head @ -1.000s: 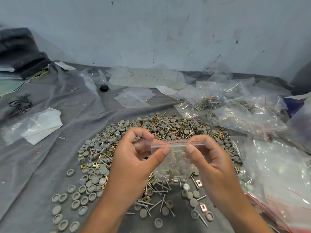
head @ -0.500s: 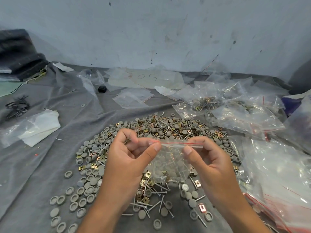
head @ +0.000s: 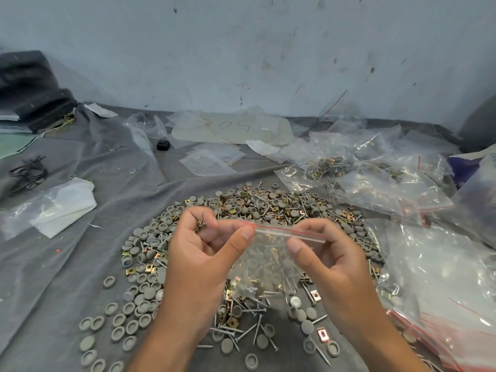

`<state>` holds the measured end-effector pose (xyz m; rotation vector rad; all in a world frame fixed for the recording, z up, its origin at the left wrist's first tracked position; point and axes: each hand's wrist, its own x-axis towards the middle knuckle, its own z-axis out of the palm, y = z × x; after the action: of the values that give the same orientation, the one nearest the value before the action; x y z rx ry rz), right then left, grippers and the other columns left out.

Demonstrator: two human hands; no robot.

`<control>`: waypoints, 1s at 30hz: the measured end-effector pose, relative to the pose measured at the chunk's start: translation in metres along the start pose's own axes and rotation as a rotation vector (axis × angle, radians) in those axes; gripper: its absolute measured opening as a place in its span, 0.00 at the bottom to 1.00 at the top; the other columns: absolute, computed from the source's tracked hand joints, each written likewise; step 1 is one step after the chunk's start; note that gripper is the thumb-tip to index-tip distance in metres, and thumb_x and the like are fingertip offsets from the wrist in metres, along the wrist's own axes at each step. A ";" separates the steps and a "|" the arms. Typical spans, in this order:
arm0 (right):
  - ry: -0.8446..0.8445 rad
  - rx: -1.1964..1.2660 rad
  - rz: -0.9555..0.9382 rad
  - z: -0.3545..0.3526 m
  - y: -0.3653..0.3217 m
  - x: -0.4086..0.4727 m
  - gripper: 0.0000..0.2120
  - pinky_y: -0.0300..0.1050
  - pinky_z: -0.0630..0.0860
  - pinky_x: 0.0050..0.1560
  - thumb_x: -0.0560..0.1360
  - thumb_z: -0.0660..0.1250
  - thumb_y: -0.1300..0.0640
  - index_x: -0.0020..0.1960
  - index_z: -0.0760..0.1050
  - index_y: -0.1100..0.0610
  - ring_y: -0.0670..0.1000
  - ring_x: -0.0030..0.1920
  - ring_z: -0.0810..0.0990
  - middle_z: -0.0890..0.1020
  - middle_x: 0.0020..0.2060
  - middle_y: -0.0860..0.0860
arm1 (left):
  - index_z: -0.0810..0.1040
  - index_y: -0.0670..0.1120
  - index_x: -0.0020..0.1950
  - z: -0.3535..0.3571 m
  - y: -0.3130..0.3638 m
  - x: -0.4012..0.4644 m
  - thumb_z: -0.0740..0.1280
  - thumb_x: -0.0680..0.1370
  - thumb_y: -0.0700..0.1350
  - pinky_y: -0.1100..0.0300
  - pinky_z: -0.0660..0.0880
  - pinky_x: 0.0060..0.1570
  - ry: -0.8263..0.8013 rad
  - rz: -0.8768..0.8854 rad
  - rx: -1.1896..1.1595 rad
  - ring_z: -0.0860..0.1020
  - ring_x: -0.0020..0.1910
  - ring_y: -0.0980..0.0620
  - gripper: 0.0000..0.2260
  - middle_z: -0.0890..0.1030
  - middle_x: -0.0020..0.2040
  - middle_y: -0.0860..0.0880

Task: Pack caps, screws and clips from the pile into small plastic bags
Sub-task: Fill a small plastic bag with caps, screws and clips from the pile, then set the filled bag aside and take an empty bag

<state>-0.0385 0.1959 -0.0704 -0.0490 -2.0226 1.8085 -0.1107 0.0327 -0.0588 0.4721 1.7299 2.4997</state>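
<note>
A small clear zip bag (head: pixel 264 260) with a red line along its top hangs over the pile, holding screws, grey caps and a few gold clips. My left hand (head: pixel 200 260) pinches the left end of its zip strip between thumb and fingers. My right hand (head: pixel 328 260) pinches the right end of the strip. Beneath them spreads the pile (head: pixel 268 208) of grey round caps, silver screws and gold clips on a grey cloth (head: pixel 67 264).
Filled bags (head: pixel 330 165) lie at the back right, and a heap of clear bags (head: pixel 440 277) sits at the right edge. Empty small bags (head: pixel 212 159) lie behind the pile. A white folded bag (head: pixel 59 208) and black wires (head: pixel 26 173) lie left. The wall stands close behind.
Both hands with the bag have stayed over the pile. My left thumb has slid a little along the zip strip toward the right hand.
</note>
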 end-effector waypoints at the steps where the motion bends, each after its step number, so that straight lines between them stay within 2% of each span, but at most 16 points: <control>1: -0.010 -0.013 0.004 0.001 0.000 0.000 0.10 0.43 0.79 0.39 0.73 0.72 0.42 0.49 0.82 0.47 0.53 0.39 0.81 0.83 0.40 0.50 | 0.68 0.44 0.49 0.000 0.000 0.000 0.76 0.68 0.41 0.66 0.79 0.41 -0.009 -0.009 -0.017 0.85 0.42 0.51 0.18 0.87 0.44 0.42; 4: 0.008 -0.062 -0.009 0.001 0.001 0.002 0.07 0.40 0.79 0.39 0.74 0.72 0.44 0.47 0.83 0.47 0.50 0.39 0.83 0.85 0.40 0.51 | 0.70 0.45 0.53 -0.001 -0.002 0.000 0.79 0.70 0.43 0.64 0.80 0.43 -0.072 -0.037 -0.034 0.85 0.45 0.50 0.21 0.86 0.46 0.42; 6: 0.008 -0.107 -0.033 0.000 0.000 0.002 0.07 0.41 0.78 0.38 0.75 0.71 0.45 0.47 0.83 0.47 0.50 0.38 0.82 0.84 0.39 0.51 | 0.71 0.50 0.55 -0.002 -0.004 0.000 0.81 0.69 0.46 0.62 0.81 0.43 -0.146 -0.037 0.008 0.86 0.47 0.49 0.23 0.87 0.49 0.43; 8: -0.019 -0.109 -0.049 0.000 0.001 0.001 0.06 0.40 0.79 0.36 0.76 0.72 0.46 0.47 0.83 0.48 0.49 0.37 0.82 0.84 0.38 0.51 | 0.74 0.56 0.51 -0.002 -0.006 -0.001 0.82 0.66 0.51 0.61 0.81 0.41 -0.184 -0.042 0.056 0.85 0.45 0.48 0.21 0.86 0.49 0.42; 10: -0.049 -0.057 -0.044 0.000 0.001 0.000 0.03 0.35 0.78 0.35 0.78 0.72 0.51 0.47 0.83 0.50 0.46 0.36 0.82 0.84 0.38 0.50 | 0.74 0.57 0.50 -0.002 -0.008 -0.002 0.81 0.66 0.52 0.61 0.80 0.38 -0.175 -0.025 0.115 0.85 0.41 0.50 0.20 0.86 0.47 0.42; 13: -0.057 -0.126 -0.059 -0.001 0.000 0.000 0.03 0.42 0.80 0.37 0.77 0.72 0.50 0.49 0.83 0.48 0.48 0.39 0.83 0.85 0.41 0.49 | 0.72 0.57 0.49 -0.004 -0.010 -0.003 0.79 0.69 0.51 0.64 0.78 0.35 -0.194 0.015 0.182 0.84 0.40 0.53 0.17 0.86 0.47 0.43; 15: -0.065 -0.178 -0.073 -0.001 -0.002 0.000 0.05 0.47 0.81 0.41 0.76 0.72 0.46 0.50 0.84 0.46 0.50 0.42 0.84 0.86 0.42 0.47 | 0.71 0.58 0.48 -0.005 -0.010 -0.003 0.80 0.69 0.55 0.62 0.80 0.38 -0.203 0.030 0.212 0.85 0.44 0.48 0.18 0.86 0.48 0.44; 17: -0.061 -0.200 -0.080 -0.001 -0.006 0.001 0.06 0.44 0.81 0.42 0.75 0.72 0.44 0.48 0.84 0.45 0.50 0.43 0.85 0.86 0.42 0.46 | 0.72 0.58 0.48 -0.004 -0.010 -0.004 0.81 0.68 0.57 0.60 0.80 0.42 -0.200 0.021 0.207 0.86 0.46 0.44 0.20 0.87 0.47 0.43; 19: -0.049 -0.215 -0.077 0.000 -0.008 0.004 0.04 0.41 0.80 0.40 0.75 0.73 0.47 0.47 0.84 0.46 0.50 0.42 0.85 0.86 0.41 0.46 | 0.73 0.58 0.50 -0.004 -0.009 -0.003 0.81 0.67 0.58 0.62 0.81 0.44 -0.184 -0.011 0.187 0.86 0.48 0.44 0.21 0.87 0.48 0.44; 21: -0.026 -0.179 -0.025 -0.003 -0.009 0.013 0.03 0.42 0.81 0.38 0.76 0.72 0.50 0.46 0.83 0.48 0.49 0.40 0.84 0.86 0.41 0.47 | 0.73 0.55 0.55 -0.005 -0.008 -0.001 0.79 0.68 0.57 0.66 0.79 0.47 -0.119 -0.024 0.185 0.86 0.51 0.50 0.22 0.87 0.51 0.48; 23: 0.054 -0.154 0.055 -0.012 -0.011 0.035 0.05 0.38 0.81 0.39 0.75 0.70 0.49 0.46 0.83 0.49 0.46 0.41 0.84 0.86 0.42 0.47 | 0.72 0.51 0.59 -0.007 -0.006 0.002 0.76 0.69 0.56 0.70 0.77 0.50 -0.041 -0.018 0.202 0.84 0.55 0.55 0.23 0.86 0.54 0.53; 25: 0.200 -0.145 0.113 -0.033 -0.014 0.070 0.08 0.37 0.79 0.37 0.76 0.70 0.48 0.49 0.82 0.51 0.44 0.40 0.83 0.86 0.44 0.49 | 0.72 0.50 0.59 -0.009 -0.004 0.003 0.74 0.69 0.58 0.65 0.79 0.52 -0.006 -0.012 0.250 0.83 0.56 0.58 0.24 0.86 0.55 0.56; 27: 0.383 -0.100 0.126 -0.064 -0.020 0.112 0.08 0.34 0.76 0.37 0.77 0.70 0.51 0.52 0.82 0.54 0.43 0.38 0.80 0.85 0.46 0.50 | 0.73 0.50 0.59 -0.009 -0.003 0.002 0.72 0.68 0.60 0.60 0.77 0.54 0.005 -0.017 0.282 0.83 0.56 0.59 0.25 0.86 0.55 0.57; 30: 0.579 -0.133 0.086 -0.112 -0.031 0.165 0.05 0.38 0.75 0.43 0.79 0.71 0.54 0.51 0.80 0.55 0.43 0.40 0.79 0.85 0.48 0.51 | 0.73 0.51 0.60 -0.007 -0.003 0.001 0.71 0.68 0.61 0.60 0.75 0.55 0.009 -0.029 0.291 0.82 0.55 0.60 0.25 0.85 0.54 0.58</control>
<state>-0.1432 0.3463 0.0130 -0.6304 -1.7277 1.4760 -0.1135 0.0277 -0.0632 0.4491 2.0985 2.2408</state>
